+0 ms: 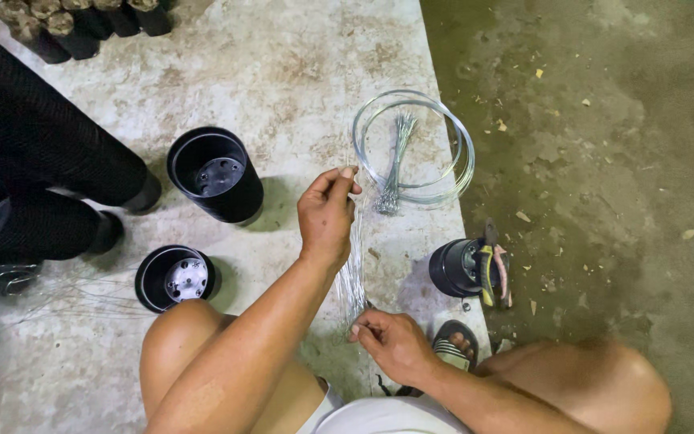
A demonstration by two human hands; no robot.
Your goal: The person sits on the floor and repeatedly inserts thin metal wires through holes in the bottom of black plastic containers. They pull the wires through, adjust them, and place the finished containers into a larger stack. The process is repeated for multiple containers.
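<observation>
My left hand (327, 213) is raised over the concrete floor, its thumb and fingertips pinched on the top end of a thin bundle of short wire pieces (353, 265). The bundle hangs down to my right hand (391, 341), which pinches its lower end near my knee. Just beyond my left hand lies a coil of silver wire (461, 153) with a bunch of cut wire ties (395, 165) resting inside it.
A large black plastic pot (217, 175) and a smaller black pot (177, 278) stand to the left. Long stacks of black pots (42, 145) lie at far left. Pliers (491, 269) rest on an upturned black pot (453, 267) at right. More pots (74, 24) line the top left.
</observation>
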